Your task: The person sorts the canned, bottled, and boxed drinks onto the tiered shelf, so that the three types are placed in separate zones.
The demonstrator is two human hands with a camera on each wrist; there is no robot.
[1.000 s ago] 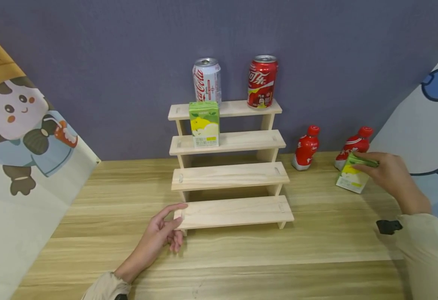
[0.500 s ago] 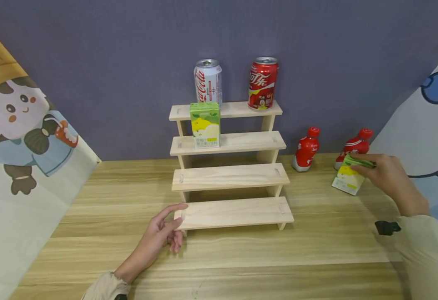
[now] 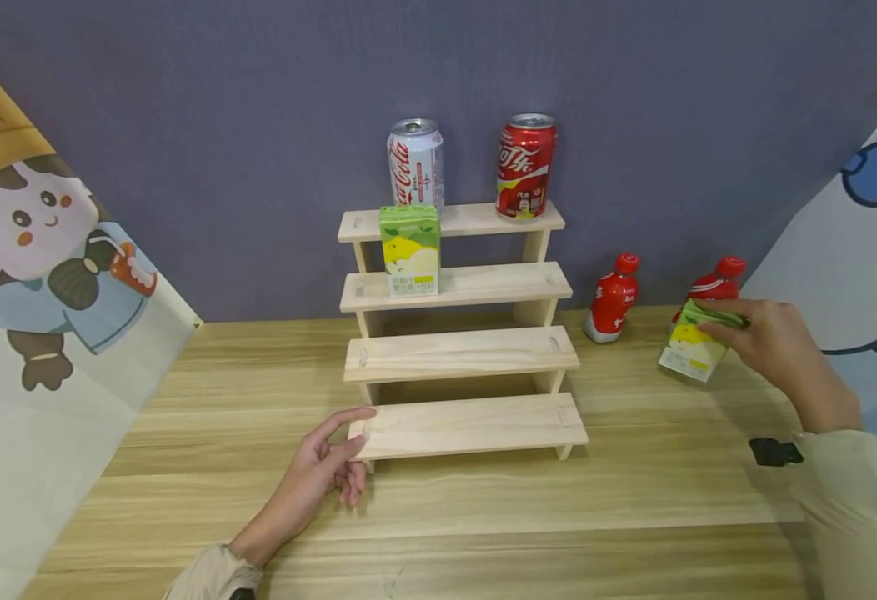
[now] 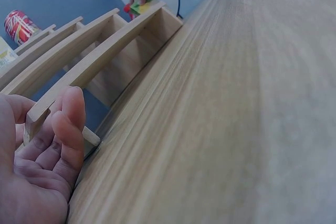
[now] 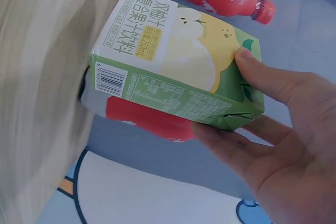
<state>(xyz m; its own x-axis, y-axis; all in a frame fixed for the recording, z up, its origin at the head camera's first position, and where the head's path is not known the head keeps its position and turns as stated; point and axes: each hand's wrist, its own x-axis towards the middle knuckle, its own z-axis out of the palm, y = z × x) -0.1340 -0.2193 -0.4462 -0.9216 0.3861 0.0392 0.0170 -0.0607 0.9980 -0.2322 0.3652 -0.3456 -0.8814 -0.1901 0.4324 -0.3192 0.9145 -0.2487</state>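
My right hand (image 3: pixel 779 354) pinches a green and yellow juice box (image 3: pixel 689 348) near its top. The carton is tilted, partly in front of one red-capped bottle (image 3: pixel 716 285). In the right wrist view, the thumb lies on the front of the juice box (image 5: pixel 173 51) and the other fingers reach behind it. At the left end of a four-step wooden display shelf (image 3: pixel 476 425), my left hand (image 3: pixel 314 467) grips the lowest board. The left wrist view has the thumb and fingers around that board's end (image 4: pixel 63 90). A matching juice box (image 3: pixel 411 254) stands upright on the second step from the top.
A white cola can (image 3: pixel 416 162) and a red cola can (image 3: pixel 526 167) stand on the top step. Another red bottle (image 3: pixel 613 298) is on the table (image 3: pixel 483 525) right of the shelf. A dark wall (image 3: pixel 258 167) rises behind, with cartoon panels at both sides.
My right hand has shifted the juice box slightly left and then a little upward, over more of the bottle behind it. The left hand keeps its place on the lowest board.
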